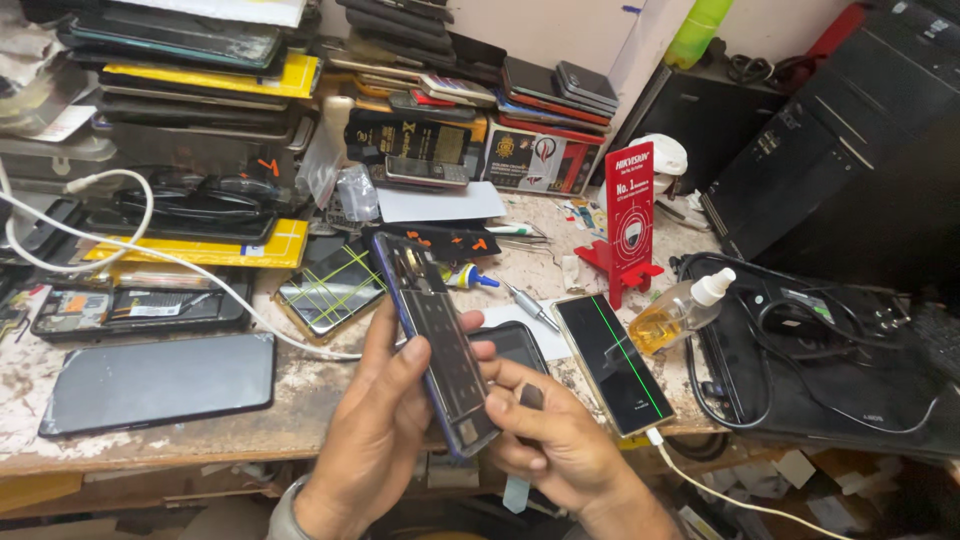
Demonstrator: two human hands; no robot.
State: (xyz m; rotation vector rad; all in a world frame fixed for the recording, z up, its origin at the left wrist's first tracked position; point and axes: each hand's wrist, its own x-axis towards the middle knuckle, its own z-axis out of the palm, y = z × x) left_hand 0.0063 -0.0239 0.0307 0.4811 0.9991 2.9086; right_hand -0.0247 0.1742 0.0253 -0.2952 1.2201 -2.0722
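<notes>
- the opened phone (436,335) is held on edge above the bench (300,390) edge, between the hands; a slip could drop it to the floor.
- the left hand (375,425) is closed round the phone's lower side, thumb across its exposed inside.
- the right hand (555,440) is curled shut on a small dark tool (531,398) at the phone's lower end; too much prying could crack the frame.
- the glue tube (462,277) and screwdriver (527,306) lie near, easily knocked.
</notes>
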